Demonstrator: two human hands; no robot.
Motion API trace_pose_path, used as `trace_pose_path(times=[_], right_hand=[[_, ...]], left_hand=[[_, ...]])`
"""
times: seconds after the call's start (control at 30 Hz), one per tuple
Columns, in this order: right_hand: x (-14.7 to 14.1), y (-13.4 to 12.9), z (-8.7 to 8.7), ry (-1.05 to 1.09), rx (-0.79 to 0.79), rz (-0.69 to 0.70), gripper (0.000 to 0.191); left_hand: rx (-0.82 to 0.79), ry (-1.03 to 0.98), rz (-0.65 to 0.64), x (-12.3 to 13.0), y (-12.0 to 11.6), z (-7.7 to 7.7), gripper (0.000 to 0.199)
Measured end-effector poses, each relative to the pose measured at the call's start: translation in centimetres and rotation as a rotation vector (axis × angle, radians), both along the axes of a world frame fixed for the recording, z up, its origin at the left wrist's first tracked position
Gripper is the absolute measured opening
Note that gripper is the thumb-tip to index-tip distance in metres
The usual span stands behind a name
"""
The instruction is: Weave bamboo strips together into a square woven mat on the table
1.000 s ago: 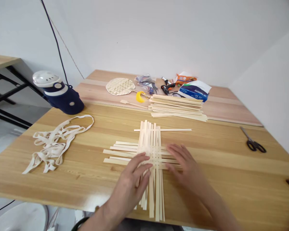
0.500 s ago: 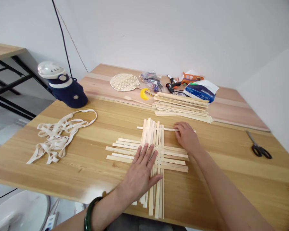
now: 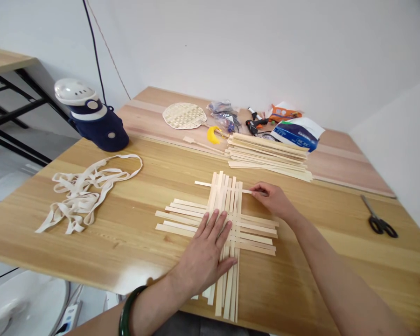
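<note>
A cross of interlaced pale bamboo strips (image 3: 257,227) lies on the wooden table in front of me. My left hand (image 3: 210,249) rests flat on its middle, fingers spread, covering part of the weave. Near the far end of the upright strips, my right hand (image 3: 273,198) pinches the right end of a thin crosswise bamboo strip (image 3: 202,183). That strip passes through the upright strips and sticks out on their left side. A gap separates it from the crosswise strips closer to me.
Behind the weave lie a stack of loose strips (image 3: 269,156), a round woven fan (image 3: 185,115), a glue gun (image 3: 255,125) and a tissue pack (image 3: 297,133). White cloth tape (image 3: 87,191) and a dark blue bottle (image 3: 101,126) are left; scissors (image 3: 378,221) lie right.
The thin crosswise strip has slid left through the upright strips, sticking out further there. My right hand has shifted slightly, now pinching nearer its end. My left hand stays on the weave.
</note>
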State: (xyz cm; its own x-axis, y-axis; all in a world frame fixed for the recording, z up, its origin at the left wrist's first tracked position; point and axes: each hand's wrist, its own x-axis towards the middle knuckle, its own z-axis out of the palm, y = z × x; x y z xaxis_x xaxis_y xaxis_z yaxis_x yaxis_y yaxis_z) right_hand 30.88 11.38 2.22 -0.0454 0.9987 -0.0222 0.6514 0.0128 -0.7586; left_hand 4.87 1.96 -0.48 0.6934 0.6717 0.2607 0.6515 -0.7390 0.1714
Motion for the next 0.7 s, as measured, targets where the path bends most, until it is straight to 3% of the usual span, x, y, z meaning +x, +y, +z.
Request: trace_pose_path(times=[0.27, 0.43, 0.7], right_hand=[[-1.9, -0.2, 0.3, 0.058, -0.065, 0.057, 0.017], [-2.3, 0.0, 0.4, 0.009, -0.081, -0.007, 0.015], [-1.3, -1.2, 1.3, -0.37, -0.027, -0.011, 0.02]], left_hand=[[-0.036, -0.012, -0.001, -0.1, -0.1, 0.0, 0.072], [-0.061, -0.016, -0.005, -0.1, -0.1, -0.1, 0.072], [-0.055, 0.009, -0.014, -0.1, 0.0, 0.0, 0.073]])
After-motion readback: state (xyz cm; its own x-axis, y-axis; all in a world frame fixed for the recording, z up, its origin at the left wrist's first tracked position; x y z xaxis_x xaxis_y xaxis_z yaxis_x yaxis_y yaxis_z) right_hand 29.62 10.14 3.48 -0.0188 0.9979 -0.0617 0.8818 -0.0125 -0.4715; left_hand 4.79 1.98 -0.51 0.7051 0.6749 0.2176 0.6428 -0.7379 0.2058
